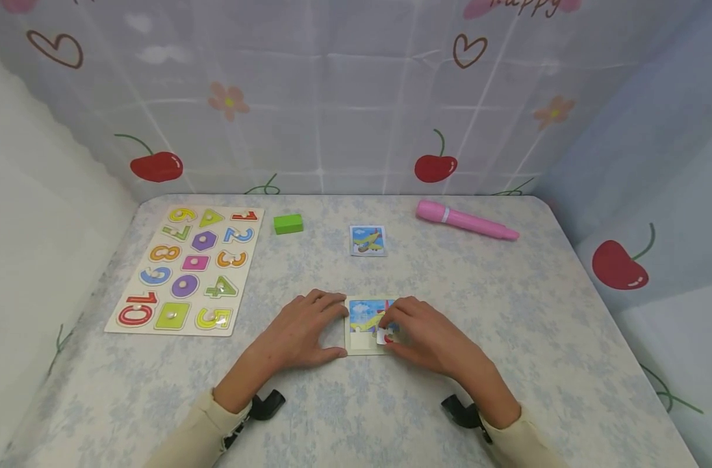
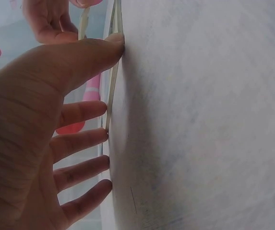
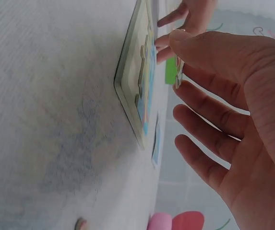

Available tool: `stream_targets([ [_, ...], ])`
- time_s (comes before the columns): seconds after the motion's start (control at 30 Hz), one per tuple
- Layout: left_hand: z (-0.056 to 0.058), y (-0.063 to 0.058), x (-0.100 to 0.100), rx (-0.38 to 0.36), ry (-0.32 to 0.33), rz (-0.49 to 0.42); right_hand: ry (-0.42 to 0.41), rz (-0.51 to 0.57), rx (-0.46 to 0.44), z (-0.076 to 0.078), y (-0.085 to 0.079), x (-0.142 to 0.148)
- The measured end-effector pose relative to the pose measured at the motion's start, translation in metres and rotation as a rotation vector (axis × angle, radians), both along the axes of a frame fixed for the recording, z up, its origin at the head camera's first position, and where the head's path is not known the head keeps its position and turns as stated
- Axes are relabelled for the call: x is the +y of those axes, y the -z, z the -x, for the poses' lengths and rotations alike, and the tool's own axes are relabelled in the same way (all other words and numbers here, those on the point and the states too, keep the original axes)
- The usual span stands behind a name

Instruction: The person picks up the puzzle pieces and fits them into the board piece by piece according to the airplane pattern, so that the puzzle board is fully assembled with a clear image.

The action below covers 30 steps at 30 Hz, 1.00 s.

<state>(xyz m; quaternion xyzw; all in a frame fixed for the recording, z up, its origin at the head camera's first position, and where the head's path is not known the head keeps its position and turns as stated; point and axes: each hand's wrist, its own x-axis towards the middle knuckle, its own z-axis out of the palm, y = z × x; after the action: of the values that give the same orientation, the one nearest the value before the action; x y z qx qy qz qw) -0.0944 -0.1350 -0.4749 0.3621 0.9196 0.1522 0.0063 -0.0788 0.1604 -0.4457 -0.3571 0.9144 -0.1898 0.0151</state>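
Note:
A shallow puzzle board lies between the two hands, its upper part filled with pieces of a yellow plane against blue sky. Its lower part shows bare, cream backing. My left hand rests at the board's left edge, thumb near the lower corner, fingers spread and fairly straight in the left wrist view. Above the board's right side, my right hand pinches a puzzle piece between thumb and index finger. The right fingers hide part of the board in the head view.
Behind the board lies a small plane picture card. A green block and a number-and-shape board are at the left. At the back right lies a pink pen-shaped object. Curtains border the table.

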Motion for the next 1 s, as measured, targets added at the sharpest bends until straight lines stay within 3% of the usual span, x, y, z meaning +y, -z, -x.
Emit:
stream_targets([
  [1.0, 0.001, -0.002, 0.001, 0.017, 0.001, 0.016, -0.138, -0.053, 0.084, 0.008, 0.014, -0.037],
])
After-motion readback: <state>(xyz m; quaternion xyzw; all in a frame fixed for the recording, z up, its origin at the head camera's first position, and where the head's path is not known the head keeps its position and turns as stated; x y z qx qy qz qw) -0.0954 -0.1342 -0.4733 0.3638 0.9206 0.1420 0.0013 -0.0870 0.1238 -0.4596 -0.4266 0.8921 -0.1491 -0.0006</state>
